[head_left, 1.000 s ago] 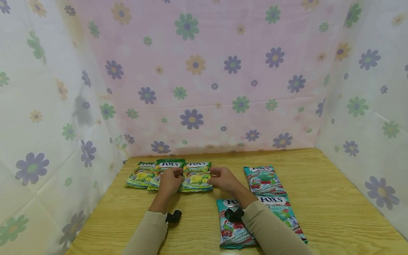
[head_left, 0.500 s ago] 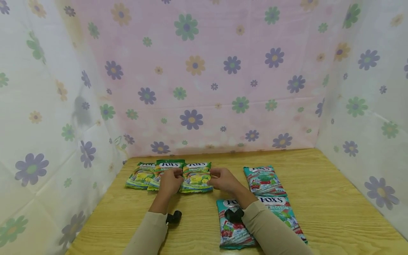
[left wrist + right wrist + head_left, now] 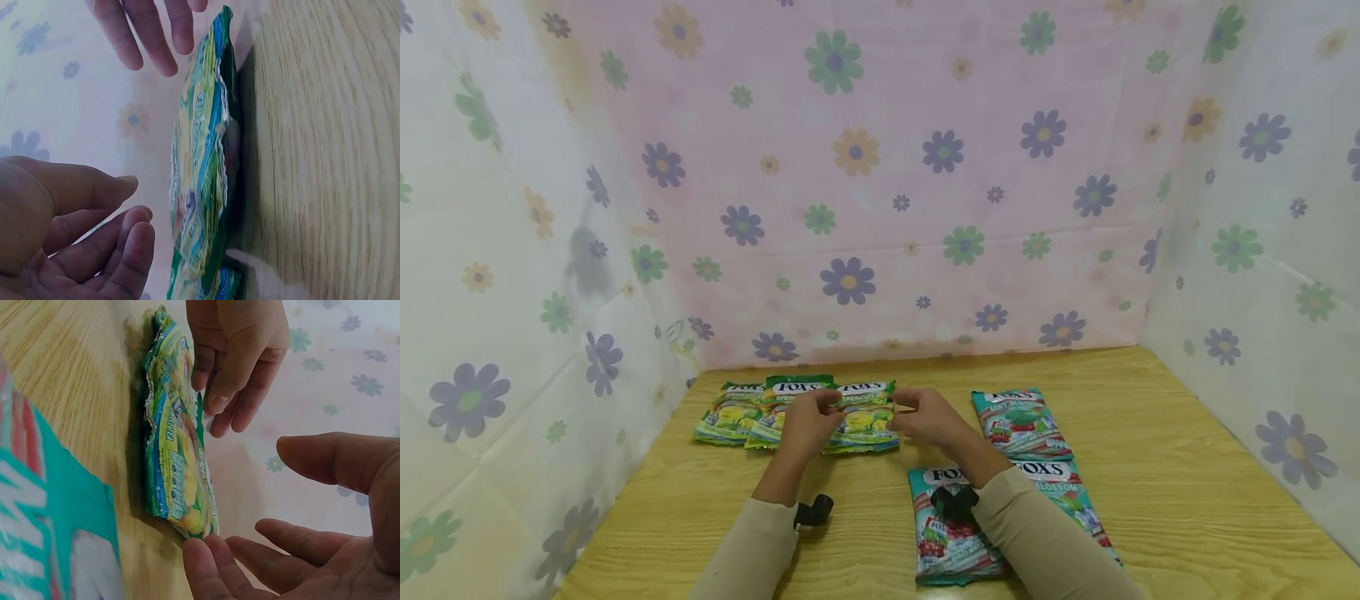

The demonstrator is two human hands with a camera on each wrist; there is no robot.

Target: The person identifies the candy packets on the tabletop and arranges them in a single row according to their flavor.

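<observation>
Three green and yellow Fox's Spring Tea candy bags lie side by side at the back left of the table: a left bag [image 3: 728, 418], a middle bag [image 3: 769, 423] and a right bag [image 3: 867, 423]. My left hand [image 3: 808, 425] hovers over where the middle and right bags meet; in the left wrist view its fingers bend loosely, apart from the bag [image 3: 203, 150]. My right hand [image 3: 931, 421] is at the right bag's right edge. Its fingers are spread in the right wrist view, their tips at the bag's [image 3: 178, 450] end; whether they touch, I cannot tell.
Teal Fox's Mint Blossom bags lie at the right: one at the back [image 3: 1021, 425], one in front [image 3: 943, 542] and another [image 3: 1075, 500] partly under my right forearm. Flowered cloth [image 3: 887, 208] walls the wooden table [image 3: 1187, 483] at the back and sides.
My left hand has lifted slightly off the bags and shifted a little right. The right hand has hardly moved, and the bags keep their places.
</observation>
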